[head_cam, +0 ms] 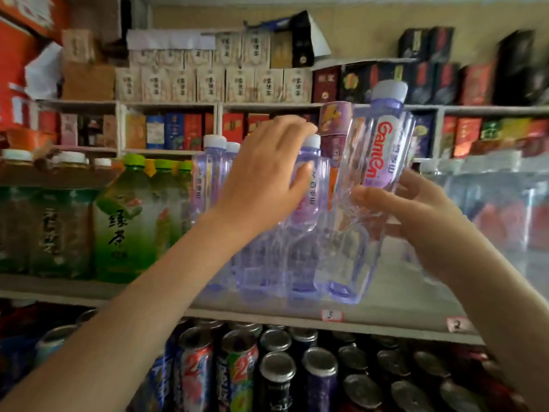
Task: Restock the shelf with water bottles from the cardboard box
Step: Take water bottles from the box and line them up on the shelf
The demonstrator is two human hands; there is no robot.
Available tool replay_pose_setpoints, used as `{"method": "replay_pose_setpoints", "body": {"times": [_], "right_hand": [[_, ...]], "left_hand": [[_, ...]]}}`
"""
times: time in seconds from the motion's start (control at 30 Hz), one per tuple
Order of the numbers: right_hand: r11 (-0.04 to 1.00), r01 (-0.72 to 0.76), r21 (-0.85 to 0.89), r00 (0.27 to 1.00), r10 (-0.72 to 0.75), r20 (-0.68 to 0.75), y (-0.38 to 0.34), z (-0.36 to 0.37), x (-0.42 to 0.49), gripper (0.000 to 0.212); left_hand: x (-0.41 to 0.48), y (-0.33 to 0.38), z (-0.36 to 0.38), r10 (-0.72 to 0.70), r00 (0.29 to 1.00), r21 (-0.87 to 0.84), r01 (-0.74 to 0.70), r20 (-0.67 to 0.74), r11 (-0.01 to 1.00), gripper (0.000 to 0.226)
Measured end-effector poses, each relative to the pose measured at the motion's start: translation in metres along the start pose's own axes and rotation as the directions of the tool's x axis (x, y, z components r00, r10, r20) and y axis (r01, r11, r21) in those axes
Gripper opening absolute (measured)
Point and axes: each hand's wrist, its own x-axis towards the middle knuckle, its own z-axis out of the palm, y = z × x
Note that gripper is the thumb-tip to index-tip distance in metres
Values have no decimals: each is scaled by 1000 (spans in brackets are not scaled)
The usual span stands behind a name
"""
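Now clasping with right hand a tilted Ganten water bottle, base over the shelf front edge; gripping with left hand the standing bottle just left, right of green tea bottles.

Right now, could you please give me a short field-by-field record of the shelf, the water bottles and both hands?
left hand: grips the upper part of a standing bottle in the water row
right hand: holds a tilted bottle, cap leaning right, base low over the shelf
base contact: cannot tell
left neighbours: green tea bottles
shelf below: cans
cardboard box: not in view
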Motion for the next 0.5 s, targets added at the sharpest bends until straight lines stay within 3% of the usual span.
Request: {"method": "replay_pose_setpoints", "body": {"times": [0.13, 0.23, 0.3, 0.4, 0.5], "right_hand": [[991, -82, -110, 991, 69, -113, 20, -18, 20, 26], [970, -138, -202, 977, 100, -187, 43, -19, 43, 33], [954, -193, -231, 972, 155, -175, 60, -16, 58, 34], [942, -269, -200, 957, 237, -168, 81, -7, 79, 21], [936, -336, -104, 931, 313, -188, 95, -1, 100, 17]], "left_hand": [[20, 9, 19, 69, 995, 182, -81, 69, 980, 35], [22, 24, 37, 157, 980, 368, -193, 126, 909, 27], [17, 34, 46, 179, 961, 438, -256, 210, 862, 39], [15, 48, 49, 148, 934, 501, -302, 324, 811, 50], [15, 53, 55, -7, 864, 545, -311, 503, 779, 32]]}}
